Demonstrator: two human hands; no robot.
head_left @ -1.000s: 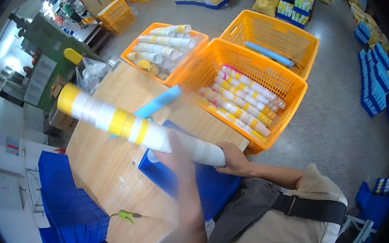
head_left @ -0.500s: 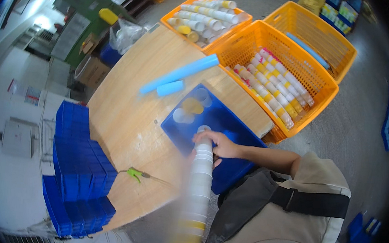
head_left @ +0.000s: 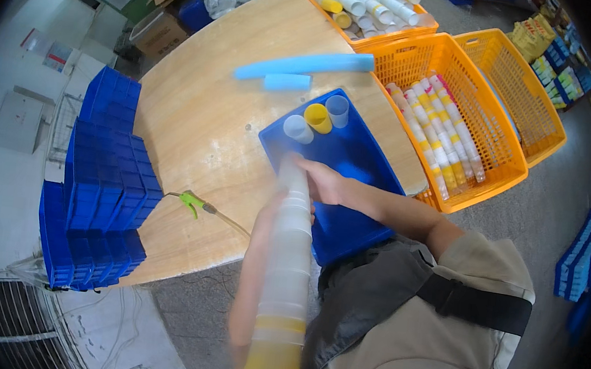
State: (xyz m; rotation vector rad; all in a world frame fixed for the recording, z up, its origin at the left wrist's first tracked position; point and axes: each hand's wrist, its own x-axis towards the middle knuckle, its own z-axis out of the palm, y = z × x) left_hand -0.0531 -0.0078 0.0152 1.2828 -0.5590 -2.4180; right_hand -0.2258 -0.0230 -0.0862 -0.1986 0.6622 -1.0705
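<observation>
One long column of nested cups (head_left: pixel 287 268): light, slick, easily parted

From where I stand, the blue tray (head_left: pixel 355 147) is the reference. The column's far end lies over the tray's left part; its body runs past the tray's left edge toward the person (head_left: pixel 408 342). A white cup (head_left: pixel 298 130), a yellow cup (head_left: pixel 318 118) and a clear cup (head_left: pixel 338 111) sit at the tray's far end. The bench (head_left: pixel 195 126) extends left of the tray.

Grip state: the right grip (head_left: pixel 325 182) is curled around the column's far end with little opening. The left grip (head_left: pixel 268 214) lies against the column's left flank; blur and overlap mask it, so I cannot tell how far it is closed.

Handling: the cups look like thin plastic. Expect low weight, walls that flex under pressure, and slippery surfaces. Breakage seems unlikely; separation at the joints is the likelier fault. Support the column near its end and again mid-length from beneath. Press lightly; avoid squeezing any single rim.
</observation>
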